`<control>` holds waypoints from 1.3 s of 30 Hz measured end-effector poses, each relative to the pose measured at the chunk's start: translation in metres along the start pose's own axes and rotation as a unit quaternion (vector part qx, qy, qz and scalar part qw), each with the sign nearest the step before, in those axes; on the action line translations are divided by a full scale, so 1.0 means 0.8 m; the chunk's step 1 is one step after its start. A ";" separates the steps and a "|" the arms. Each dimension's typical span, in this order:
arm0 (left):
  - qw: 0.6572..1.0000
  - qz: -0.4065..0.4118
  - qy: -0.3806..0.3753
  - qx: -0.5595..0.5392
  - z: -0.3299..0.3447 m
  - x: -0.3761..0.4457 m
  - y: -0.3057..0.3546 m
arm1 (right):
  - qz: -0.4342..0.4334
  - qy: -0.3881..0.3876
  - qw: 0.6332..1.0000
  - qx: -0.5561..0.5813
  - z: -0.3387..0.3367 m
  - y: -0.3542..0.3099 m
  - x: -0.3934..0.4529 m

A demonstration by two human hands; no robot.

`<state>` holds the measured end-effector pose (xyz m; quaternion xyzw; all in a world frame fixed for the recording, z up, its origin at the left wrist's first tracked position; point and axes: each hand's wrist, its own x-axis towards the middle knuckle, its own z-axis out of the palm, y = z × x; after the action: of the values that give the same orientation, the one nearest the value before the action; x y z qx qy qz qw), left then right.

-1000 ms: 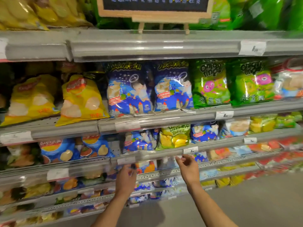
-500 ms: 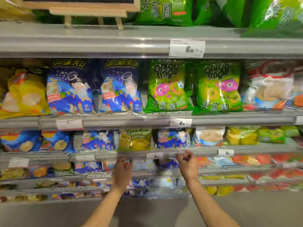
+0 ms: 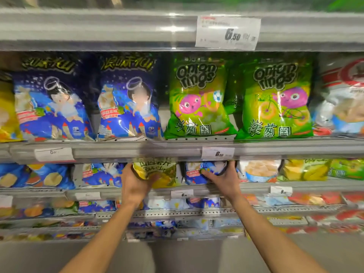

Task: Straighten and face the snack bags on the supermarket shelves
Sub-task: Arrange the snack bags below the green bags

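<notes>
Landmark: 6.50 price tag (image 3: 217, 153) on the shelf rail. Yellow chip bag (image 3: 157, 171) sits below-left of it, gripped by left hand (image 3: 135, 183); small blue bag (image 3: 204, 171) directly below, gripped by right hand (image 3: 223, 180). Both bags stand upright, each ahead of its own hand.

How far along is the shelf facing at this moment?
Done: the blue bags and onion ring bags above stand upright, fronts out. In hand: left hand grips the yellow chip bag; right hand grips a small blue bag. Left: the blurred lower shelves.
</notes>
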<state>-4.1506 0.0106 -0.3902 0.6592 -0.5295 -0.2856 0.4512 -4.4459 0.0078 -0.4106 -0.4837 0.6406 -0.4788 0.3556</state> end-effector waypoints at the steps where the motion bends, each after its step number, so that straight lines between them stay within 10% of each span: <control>1: 1.000 0.000 -0.008 0.005 0.003 0.006 -0.003 | -0.003 -0.010 1.000 -0.003 0.002 0.001 0.005; 13: 0.992 -0.125 -0.024 0.021 0.023 0.026 -0.024 | 0.029 0.008 0.999 -0.020 0.018 0.011 0.017; 39: 0.992 -0.060 -0.104 -0.025 0.036 -0.006 0.018 | 0.109 0.034 0.990 0.083 -0.060 0.032 -0.100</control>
<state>-4.1823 0.0064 -0.3903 0.6449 -0.5257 -0.3927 0.3919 -4.4748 0.0993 -0.4223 -0.3633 0.6591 -0.5051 0.4225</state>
